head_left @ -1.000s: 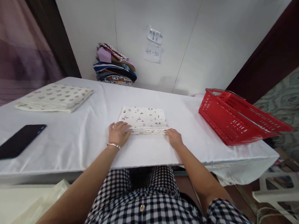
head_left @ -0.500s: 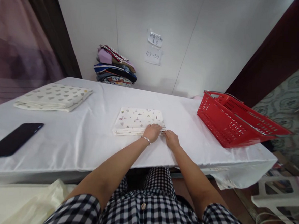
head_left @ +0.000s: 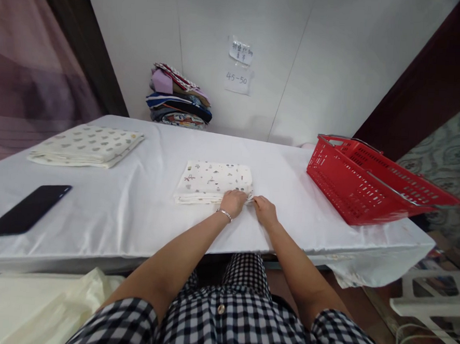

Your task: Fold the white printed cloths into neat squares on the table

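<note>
A white folded cloth (head_left: 216,179) printed with small leaves and figures lies on the table in front of me, its layered edge facing me. At its near right corner, my left hand (head_left: 234,202) is closed, fingers curled over the layers; the fingertips are partly hidden. My right hand (head_left: 265,211) pinches a bit of the cloth's edge just beside it, and a small crumpled piece shows between the two hands.
White satin covers the table (head_left: 145,218). At left are another folded cloth (head_left: 87,145) with grey spots and a black phone (head_left: 27,210). A red basket (head_left: 354,187) stands at right. Against the wall rises a pile of folded fabrics (head_left: 180,99). A white plastic stool (head_left: 432,304) is at lower right.
My right hand has drawn the pinched edge slightly right, so more crumpled cloth shows between my hands. My left hand stays on the corner. The view has shifted slightly.
</note>
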A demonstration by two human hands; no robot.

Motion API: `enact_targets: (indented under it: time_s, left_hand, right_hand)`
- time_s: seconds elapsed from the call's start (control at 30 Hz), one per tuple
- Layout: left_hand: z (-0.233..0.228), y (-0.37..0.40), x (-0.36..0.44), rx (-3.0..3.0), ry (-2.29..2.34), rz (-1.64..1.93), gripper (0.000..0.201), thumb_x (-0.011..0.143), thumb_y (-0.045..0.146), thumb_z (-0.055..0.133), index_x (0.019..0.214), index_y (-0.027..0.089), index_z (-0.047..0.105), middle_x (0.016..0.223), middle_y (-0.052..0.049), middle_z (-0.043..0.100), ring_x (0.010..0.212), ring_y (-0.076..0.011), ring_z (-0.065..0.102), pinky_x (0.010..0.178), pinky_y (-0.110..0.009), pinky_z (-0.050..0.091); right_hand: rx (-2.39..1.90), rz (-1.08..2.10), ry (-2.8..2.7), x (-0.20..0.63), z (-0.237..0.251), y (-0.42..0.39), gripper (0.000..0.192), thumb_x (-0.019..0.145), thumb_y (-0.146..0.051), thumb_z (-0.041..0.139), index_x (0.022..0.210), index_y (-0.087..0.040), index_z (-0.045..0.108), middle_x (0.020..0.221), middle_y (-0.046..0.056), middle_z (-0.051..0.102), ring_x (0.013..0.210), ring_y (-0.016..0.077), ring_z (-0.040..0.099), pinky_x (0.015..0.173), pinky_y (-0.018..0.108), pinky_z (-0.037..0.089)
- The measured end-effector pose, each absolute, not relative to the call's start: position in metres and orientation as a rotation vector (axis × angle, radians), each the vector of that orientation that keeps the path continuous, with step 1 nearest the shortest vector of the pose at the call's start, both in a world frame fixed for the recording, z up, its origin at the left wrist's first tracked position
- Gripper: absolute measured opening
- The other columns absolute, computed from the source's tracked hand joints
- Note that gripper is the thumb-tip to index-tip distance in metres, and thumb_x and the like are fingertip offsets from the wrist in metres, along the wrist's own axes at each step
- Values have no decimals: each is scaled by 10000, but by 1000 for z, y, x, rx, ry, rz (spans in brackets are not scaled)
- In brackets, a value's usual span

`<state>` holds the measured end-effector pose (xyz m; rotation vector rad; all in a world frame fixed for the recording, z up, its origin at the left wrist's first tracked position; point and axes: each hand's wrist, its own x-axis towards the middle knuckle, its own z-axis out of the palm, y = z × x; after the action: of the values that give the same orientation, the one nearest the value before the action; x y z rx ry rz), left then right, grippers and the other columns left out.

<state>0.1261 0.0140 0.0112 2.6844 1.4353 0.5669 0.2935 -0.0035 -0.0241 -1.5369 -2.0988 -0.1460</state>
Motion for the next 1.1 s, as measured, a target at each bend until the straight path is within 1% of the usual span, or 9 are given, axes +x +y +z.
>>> enact_targets:
  time_s: [0.1, 0.17, 0.3, 0.43, 0.53, 0.73, 0.83, 0.93, 1.1]
  left_hand:
    - [10, 15, 127, 2708, 1423, 575, 190, 865, 159, 435, 856, 202, 620, 905, -46, 661, 916, -192, 551, 787, -334, 381]
    - [10, 15, 127, 2711, 1425, 580, 192, 863, 155, 433, 853, 198, 619, 904, -44, 662, 914, -195, 556, 784, -337, 386]
    - [9, 13, 126, 2698, 1399, 594, 201, 859, 156, 439, 931, 212, 618, 966, -39, 663, 953, -194, 562, 823, -343, 391]
    - [3, 9, 114, 2695, 1338, 689, 286, 844, 138, 454, 1091, 215, 575, 1112, -48, 631, 1046, -181, 540, 910, -345, 370]
    - [-2, 5, 92, 2689, 1384, 732, 333, 840, 124, 449, 1148, 204, 549, 1164, -58, 610, 1086, -181, 522, 940, -353, 360]
    - [1, -6, 13, 2635, 1606, 717, 364, 838, 140, 454, 1180, 232, 536, 1231, -51, 577, 1175, -190, 468, 1026, -401, 288]
    - [3, -14, -31, 2550, 1765, 729, 353, 833, 190, 484, 1179, 229, 544, 1252, -59, 564, 1204, -212, 447, 1031, -420, 286]
    - [0, -20, -65, 2412, 1944, 800, 345, 834, 230, 489, 1171, 204, 559, 1249, -82, 562, 1177, -226, 470, 997, -408, 337]
    - [-5, -21, -80, 2289, 1996, 859, 327, 837, 251, 477, 1140, 207, 593, 1135, -72, 614, 1043, -211, 538, 928, -352, 412]
  right_hand:
    - [-1549, -101, -2081, 294, -23, -4, 333, 910, -238, 374, 1211, -218, 515, 985, 34, 632, 865, 160, 569, 719, 246, 437]
    - [-1543, -113, -2123, 294, -22, -5, 372, 910, -232, 368, 1265, -235, 477, 1000, 30, 626, 872, 158, 571, 706, 238, 440]
    - [-1522, -119, -2151, 295, -21, -7, 344, 907, -226, 379, 1225, -246, 511, 999, 25, 625, 897, 154, 572, 704, 226, 443]
    - [-1502, -86, -2100, 296, -22, -7, 293, 903, -251, 400, 1157, -223, 544, 982, 39, 632, 890, 166, 577, 711, 248, 451]
    - [-1494, -91, -2087, 297, -23, -7, 285, 900, -261, 397, 1138, -222, 549, 991, 47, 628, 878, 173, 577, 704, 265, 463]
    - [-1379, -207, -2074, 297, -22, -8, 283, 880, -256, 417, 1119, -201, 559, 1186, 72, 555, 1092, 203, 490, 862, 323, 469]
    - [-1319, -235, -2088, 295, -20, -8, 331, 877, -225, 410, 1186, -197, 524, 1283, 62, 502, 1147, 203, 448, 906, 340, 458]
    - [-1256, -235, -2162, 294, -19, -7, 375, 891, -190, 368, 1242, -209, 499, 1295, 45, 506, 1124, 200, 458, 918, 349, 454]
    - [-1242, -208, -2196, 294, -21, -4, 356, 900, -197, 354, 1184, -245, 562, 1190, 34, 582, 1045, 207, 503, 895, 364, 464]
